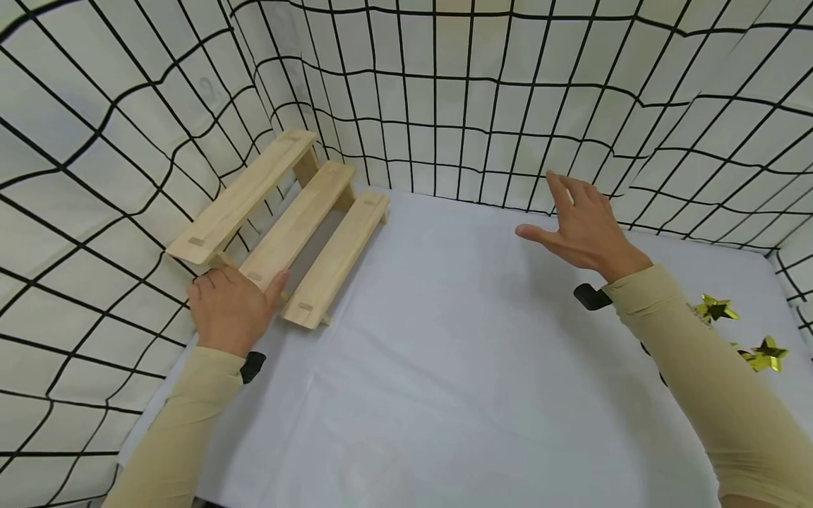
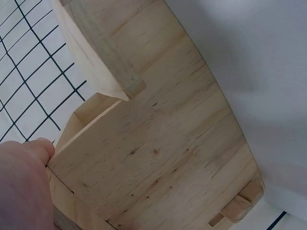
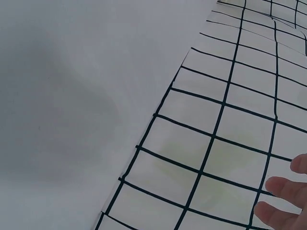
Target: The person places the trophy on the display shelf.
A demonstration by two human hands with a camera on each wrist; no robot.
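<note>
A three-tier wooden step stand [image 1: 298,222] stands at the left, beside the grid-patterned cloth wall. My left hand [image 1: 230,310] grips the near end of its middle step, thumb along the step's right side and fingers toward the top tier. Up close in the left wrist view, the stand's knotted wooden side panel [image 2: 158,153] fills much of the frame, and part of the left hand [image 2: 24,184] lies at its edge. My right hand [image 1: 587,226] hovers over the back right of the white surface, holding nothing, thumb and fingers spread. Several of its fingertips [image 3: 283,191] show in the right wrist view.
White cloth [image 1: 444,339] covers the table. Black-lined grid walls [image 1: 470,106] rise at the back, left and right. Shiny gold stars [image 1: 767,353] lie at the right, partly behind the right forearm. Each wrist carries a small black camera [image 1: 592,297].
</note>
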